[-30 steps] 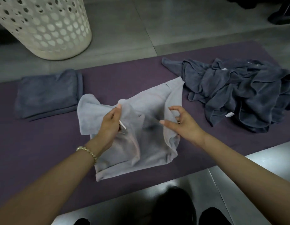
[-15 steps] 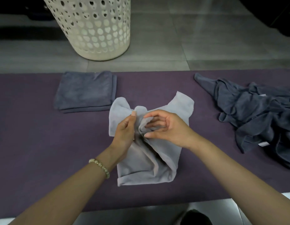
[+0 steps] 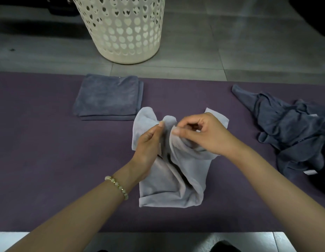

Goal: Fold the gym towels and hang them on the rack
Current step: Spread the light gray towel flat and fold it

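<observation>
On my feed the light grey towel (image 3: pixel 169 186) has gone from spread to gathered. A second ago the two hands were apart, each holding one side edge out. Now they meet over the towel's upper middle, and the cloth between them has bunched into tall folds. The left hand (image 3: pixel 147 142) pinches one raised fold between thumb and fingertips. The right hand (image 3: pixel 209 137) nips the neighbouring edge between thumb and forefinger, its other fingers curled in; both pinches are narrow and on cloth alone. The towel's lower part lies on the purple mat (image 3: pixel 40 151) about midway along it, with the rolled hem toward the near edge. I read this as the side edges being brought together for a lengthwise fold, but the layers look rumpled, so I would expect smoothing before the next fold. One folded dark towel (image 3: pixel 107 97) lies by the far edge, just left of the raised cloth. A crumpled heap of dark towels (image 3: pixel 292 128) waits toward the right end, so most of the folding is left. I see no rack; a white perforated basket (image 3: pixel 121 30) stands on the floor beyond the far edge.
</observation>
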A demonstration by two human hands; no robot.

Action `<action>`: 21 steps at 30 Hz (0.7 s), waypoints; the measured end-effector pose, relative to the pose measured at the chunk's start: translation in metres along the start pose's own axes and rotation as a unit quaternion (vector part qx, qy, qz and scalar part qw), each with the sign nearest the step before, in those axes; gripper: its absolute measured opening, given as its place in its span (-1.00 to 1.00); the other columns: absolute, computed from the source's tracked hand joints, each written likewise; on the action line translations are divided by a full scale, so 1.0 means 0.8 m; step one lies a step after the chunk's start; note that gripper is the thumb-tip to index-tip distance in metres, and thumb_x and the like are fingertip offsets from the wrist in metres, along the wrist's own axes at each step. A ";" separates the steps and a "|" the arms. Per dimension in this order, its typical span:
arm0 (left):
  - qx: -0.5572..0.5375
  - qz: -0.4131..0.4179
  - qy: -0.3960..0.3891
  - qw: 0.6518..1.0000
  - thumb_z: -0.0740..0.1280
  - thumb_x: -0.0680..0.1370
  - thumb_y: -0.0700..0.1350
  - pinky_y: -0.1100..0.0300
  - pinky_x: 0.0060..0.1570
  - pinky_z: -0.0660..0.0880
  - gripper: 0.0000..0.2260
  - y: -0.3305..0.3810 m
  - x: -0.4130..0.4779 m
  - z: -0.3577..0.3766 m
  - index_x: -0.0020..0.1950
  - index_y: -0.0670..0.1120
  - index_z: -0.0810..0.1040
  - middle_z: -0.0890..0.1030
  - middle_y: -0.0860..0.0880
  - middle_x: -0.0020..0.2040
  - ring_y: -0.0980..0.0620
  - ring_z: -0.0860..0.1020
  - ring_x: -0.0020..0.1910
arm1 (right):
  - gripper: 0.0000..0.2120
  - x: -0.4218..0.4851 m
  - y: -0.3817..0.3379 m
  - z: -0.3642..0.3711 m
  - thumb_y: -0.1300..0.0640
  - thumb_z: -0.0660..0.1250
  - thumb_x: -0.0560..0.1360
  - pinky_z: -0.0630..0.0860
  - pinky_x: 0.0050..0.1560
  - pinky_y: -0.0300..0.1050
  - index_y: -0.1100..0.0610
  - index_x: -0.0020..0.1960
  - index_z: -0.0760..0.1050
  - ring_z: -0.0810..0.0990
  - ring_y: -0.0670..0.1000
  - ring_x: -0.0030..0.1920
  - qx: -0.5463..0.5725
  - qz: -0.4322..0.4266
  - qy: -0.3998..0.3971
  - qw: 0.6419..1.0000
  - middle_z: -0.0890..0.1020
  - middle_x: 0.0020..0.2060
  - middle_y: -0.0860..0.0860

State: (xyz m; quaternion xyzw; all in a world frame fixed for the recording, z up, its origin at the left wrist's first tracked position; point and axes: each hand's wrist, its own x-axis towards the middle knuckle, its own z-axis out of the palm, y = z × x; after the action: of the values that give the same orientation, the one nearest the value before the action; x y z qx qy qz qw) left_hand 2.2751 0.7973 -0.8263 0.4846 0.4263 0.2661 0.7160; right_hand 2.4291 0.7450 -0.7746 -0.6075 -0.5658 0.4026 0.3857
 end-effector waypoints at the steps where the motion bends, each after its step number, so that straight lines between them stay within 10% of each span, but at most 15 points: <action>1: -0.005 -0.001 -0.006 1.000 0.14 0.63 0.08 0.04 0.15 0.48 -0.60 0.000 -0.001 0.002 0.07 -0.20 0.62 0.67 -0.12 -0.06 -0.06 0.61 -0.02 | -0.86 0.003 0.002 0.002 -0.04 0.38 0.40 0.48 -0.09 -0.24 0.01 -0.22 0.62 0.55 -0.11 -0.26 0.020 0.001 0.030 0.999 0.64 -0.33 -0.01; 5: -0.014 -0.018 -0.009 1.000 0.10 0.63 0.12 0.06 0.25 0.48 -0.57 0.000 -0.007 0.013 0.11 -0.13 0.64 0.68 -0.10 0.03 0.01 0.62 0.10 | -0.90 0.011 0.014 0.010 0.07 0.39 0.49 0.46 -0.17 -0.27 0.02 -0.18 0.65 0.53 -0.13 -0.29 0.029 0.015 0.085 0.996 0.65 -0.34 0.02; 11: 0.035 0.093 0.020 0.995 0.19 0.61 0.04 0.26 -0.12 0.50 -0.55 -0.001 -0.013 0.024 -0.04 -0.39 0.54 0.59 -0.33 -0.17 0.03 0.53 -0.21 | -0.90 0.018 0.014 0.018 0.09 0.46 0.43 0.49 -0.25 -0.25 0.05 -0.25 0.62 0.57 -0.04 -0.32 0.078 0.051 0.155 0.984 0.67 -0.34 0.12; 16: 0.064 0.148 0.103 0.982 0.23 0.62 -0.10 0.38 -0.46 0.23 -0.61 0.004 -0.005 0.022 -0.40 -0.15 0.29 0.25 0.14 -0.53 0.18 0.21 -0.51 | -0.79 0.023 0.024 0.020 0.02 0.33 0.53 0.33 -0.32 -0.20 0.07 -0.24 0.48 0.32 0.00 -0.41 0.065 0.075 0.121 0.988 0.39 -0.46 0.08; 21: -0.042 0.066 0.127 0.989 0.12 0.66 0.01 0.18 -0.06 0.54 -0.62 0.018 0.012 0.013 -0.12 -0.23 0.54 0.64 -0.01 -0.18 0.03 0.60 -0.18 | -0.57 0.013 0.045 0.013 -0.06 0.36 0.50 0.24 -0.38 -0.30 0.08 -0.42 0.29 0.26 -0.14 -0.44 -0.012 0.096 0.027 0.995 0.28 -0.52 -0.15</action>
State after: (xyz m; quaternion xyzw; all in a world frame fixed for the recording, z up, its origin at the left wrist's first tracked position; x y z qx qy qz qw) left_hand 2.2893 0.8059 -0.8151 0.4436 0.4694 0.3893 0.6568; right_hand 2.4333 0.7531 -0.8121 -0.6743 -0.4991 0.4140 0.3533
